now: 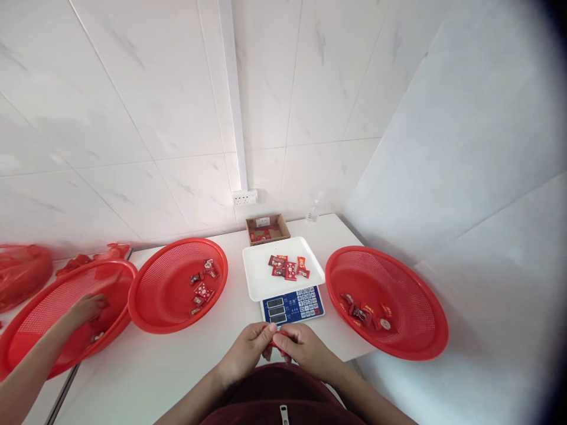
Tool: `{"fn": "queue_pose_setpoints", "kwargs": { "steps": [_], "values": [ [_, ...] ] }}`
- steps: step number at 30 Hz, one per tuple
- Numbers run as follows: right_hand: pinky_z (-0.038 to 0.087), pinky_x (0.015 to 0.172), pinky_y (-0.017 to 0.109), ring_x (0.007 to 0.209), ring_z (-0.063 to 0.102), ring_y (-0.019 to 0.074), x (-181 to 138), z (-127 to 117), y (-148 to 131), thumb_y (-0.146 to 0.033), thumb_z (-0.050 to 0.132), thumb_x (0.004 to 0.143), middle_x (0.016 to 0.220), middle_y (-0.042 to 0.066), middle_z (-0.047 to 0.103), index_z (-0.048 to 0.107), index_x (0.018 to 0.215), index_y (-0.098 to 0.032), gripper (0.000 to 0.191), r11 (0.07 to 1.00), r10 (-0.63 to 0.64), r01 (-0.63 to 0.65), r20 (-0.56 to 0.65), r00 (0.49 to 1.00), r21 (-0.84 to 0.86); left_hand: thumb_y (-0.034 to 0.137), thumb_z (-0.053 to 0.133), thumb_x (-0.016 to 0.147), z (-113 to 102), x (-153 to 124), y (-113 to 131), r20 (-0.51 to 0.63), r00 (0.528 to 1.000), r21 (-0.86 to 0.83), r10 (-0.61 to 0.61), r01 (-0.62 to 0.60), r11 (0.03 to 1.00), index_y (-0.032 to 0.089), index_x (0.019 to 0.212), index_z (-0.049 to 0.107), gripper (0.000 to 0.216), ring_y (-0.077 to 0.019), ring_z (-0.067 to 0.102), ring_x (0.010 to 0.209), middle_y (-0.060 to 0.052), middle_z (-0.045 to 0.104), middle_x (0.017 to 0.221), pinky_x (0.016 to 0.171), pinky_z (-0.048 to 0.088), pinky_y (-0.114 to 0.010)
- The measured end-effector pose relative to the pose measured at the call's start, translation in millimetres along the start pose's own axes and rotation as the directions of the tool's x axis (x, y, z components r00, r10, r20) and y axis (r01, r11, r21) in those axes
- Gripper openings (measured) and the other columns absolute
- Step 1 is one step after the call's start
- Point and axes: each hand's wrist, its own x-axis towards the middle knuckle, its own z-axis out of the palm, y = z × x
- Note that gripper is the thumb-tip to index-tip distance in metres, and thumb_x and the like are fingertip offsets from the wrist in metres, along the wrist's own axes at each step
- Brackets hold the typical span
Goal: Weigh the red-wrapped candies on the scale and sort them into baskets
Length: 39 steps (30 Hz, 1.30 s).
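Observation:
My left hand (248, 349) and my right hand (305, 349) meet at the table's near edge, just in front of the scale's blue keypad (293, 305). Both are closed in a pinch on a small red wrapped candy (278, 336) held between them. On the scale's white tray (257, 277) lie several red wrapped candies (287, 267). A red basket (170, 265) to the left holds a few candies (202, 288). Another red basket (411, 319) to the right holds several candies (365, 314).
Another person's hand (86, 308) reaches into a third red basket (44, 307) at far left. Red plastic bags (22, 268) lie behind it. A small cardboard box (267, 228) and a clear bottle (312, 209) stand by the wall, below a socket (244, 198).

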Motion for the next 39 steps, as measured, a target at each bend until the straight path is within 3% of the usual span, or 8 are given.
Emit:
{"fn": "queue_pose_setpoints", "kwargs": {
  "steps": [2, 8, 13, 17, 26, 33, 39],
  "values": [
    [0.039, 0.055, 0.021, 0.056, 0.048, 0.0097, 0, 0, -1, -0.052, 0.042, 0.086, 0.067, 0.002, 0.06, 0.066, 0.074, -0.014, 0.046, 1.0, -0.019, 0.019, 0.018, 1.0, 0.007, 0.066, 0.041, 0.079, 0, 0, -1, 0.009, 1.0, -0.02, -0.001, 0.001, 1.0, 0.015, 0.062, 0.052, 0.055, -0.0093, 0.039, 0.052, 0.001, 0.049, 0.055, 0.053, 0.033, -0.023],
    [0.035, 0.051, 0.021, 0.05, 0.044, 0.0087, 2, 0, 7, -0.059, 0.044, 0.083, 0.054, -0.001, 0.052, 0.063, 0.067, -0.015, 0.051, 1.0, 0.016, -0.016, -0.025, 1.0, 0.011, 0.066, 0.043, 0.078, -2, 1, -5, -0.012, 1.0, -0.014, 0.014, -0.014, 1.0, 0.015, 0.062, 0.052, 0.055, -0.0085, 0.036, 0.05, 0.003, 0.044, 0.052, 0.051, 0.03, -0.023],
    [0.039, 0.056, 0.022, 0.054, 0.047, 0.0093, 1, 1, 2, -0.06, 0.044, 0.083, 0.062, 0.001, 0.058, 0.061, 0.069, -0.015, 0.05, 0.997, 0.052, -0.053, 0.016, 0.998, 0.048, 0.067, 0.042, 0.078, 1, 0, -1, -0.006, 1.0, -0.039, -0.004, 0.003, 0.999, 0.015, 0.06, 0.05, 0.055, -0.0088, 0.038, 0.05, 0.003, 0.046, 0.052, 0.053, 0.032, -0.023],
    [0.039, 0.057, 0.022, 0.057, 0.048, 0.0095, 1, 0, -4, -0.055, 0.042, 0.086, 0.073, 0.004, 0.063, 0.064, 0.076, -0.014, 0.047, 0.998, -0.01, 0.006, 0.06, 0.998, 0.064, 0.069, 0.039, 0.078, 2, -1, 2, 0.023, 1.0, -0.052, -0.004, 0.005, 0.999, 0.015, 0.063, 0.053, 0.058, -0.0097, 0.041, 0.051, 0.0, 0.051, 0.054, 0.053, 0.033, -0.023],
    [0.038, 0.054, 0.022, 0.051, 0.047, 0.0093, 2, 1, 5, -0.056, 0.047, 0.082, 0.055, -0.002, 0.052, 0.056, 0.064, -0.016, 0.045, 0.996, 0.091, -0.091, -0.019, 0.996, 0.024, 0.068, 0.04, 0.079, -2, -1, 1, 0.005, 1.0, 0.009, 0.013, -0.013, 1.0, 0.015, 0.061, 0.053, 0.057, -0.0088, 0.037, 0.051, 0.001, 0.05, 0.055, 0.052, 0.03, -0.023],
    [0.04, 0.057, 0.022, 0.056, 0.048, 0.0095, 0, 0, -8, -0.052, 0.042, 0.086, 0.07, 0.003, 0.062, 0.064, 0.074, -0.014, 0.045, 0.999, -0.021, 0.02, 0.031, 0.999, 0.025, 0.067, 0.042, 0.078, 1, 0, 2, -0.003, 1.0, -0.046, -0.001, 0.001, 0.999, 0.016, 0.062, 0.051, 0.054, -0.0093, 0.038, 0.051, 0.001, 0.051, 0.054, 0.052, 0.031, -0.024],
    [0.037, 0.053, 0.021, 0.051, 0.046, 0.0085, 2, 0, 0, -0.055, 0.044, 0.084, 0.057, -0.001, 0.054, 0.064, 0.071, -0.014, 0.048, 0.999, 0.013, -0.013, 0.008, 1.0, 0.035, 0.067, 0.042, 0.078, -2, 0, 0, 0.011, 1.0, -0.029, 0.012, -0.012, 1.0, 0.014, 0.063, 0.054, 0.056, -0.009, 0.038, 0.051, 0.0, 0.053, 0.056, 0.052, 0.03, -0.023]
  ]
}}
